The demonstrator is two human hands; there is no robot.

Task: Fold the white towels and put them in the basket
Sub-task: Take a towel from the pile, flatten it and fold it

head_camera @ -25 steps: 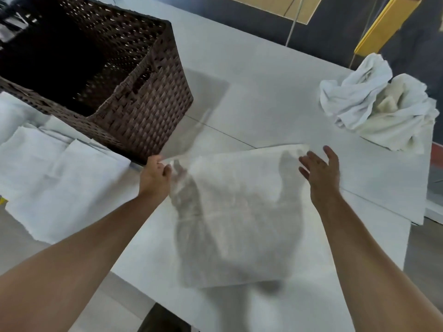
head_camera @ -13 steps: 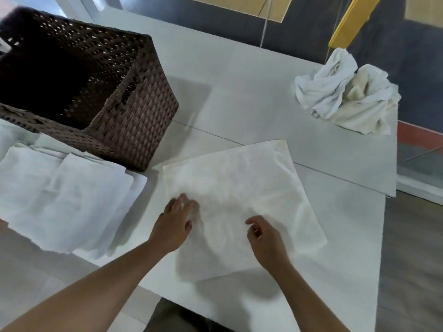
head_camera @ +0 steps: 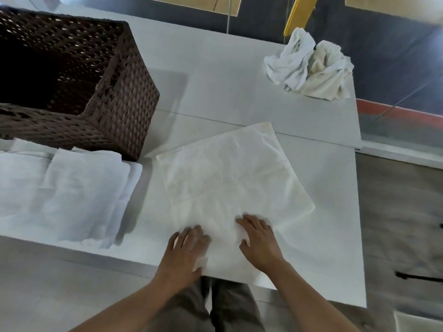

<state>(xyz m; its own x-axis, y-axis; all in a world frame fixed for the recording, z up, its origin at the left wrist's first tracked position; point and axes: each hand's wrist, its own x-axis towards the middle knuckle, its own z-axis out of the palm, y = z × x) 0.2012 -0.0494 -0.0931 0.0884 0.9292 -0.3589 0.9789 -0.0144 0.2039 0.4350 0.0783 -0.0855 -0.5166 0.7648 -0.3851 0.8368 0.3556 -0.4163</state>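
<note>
A white towel (head_camera: 230,173) lies spread flat on the white table (head_camera: 215,92) in front of me. My left hand (head_camera: 185,250) rests palm down on its near left corner at the table's front edge. My right hand (head_camera: 260,240) lies flat on the towel's near edge beside it, fingers spread. A dark brown woven basket (head_camera: 124,116) stands at the back left, its inside dark. Folded white towels (head_camera: 64,188) lie in a stack left of the spread towel, in front of the basket. A crumpled heap of white towels (head_camera: 311,65) sits at the table's far right.
The table's right edge (head_camera: 358,212) drops to a wooden floor. A yellow bar (head_camera: 296,13) leans behind the crumpled heap. My legs show under the table's front edge.
My hands let go of the towel's far corners and slid back along the cloth to its near edge. The towel now lies flat.
</note>
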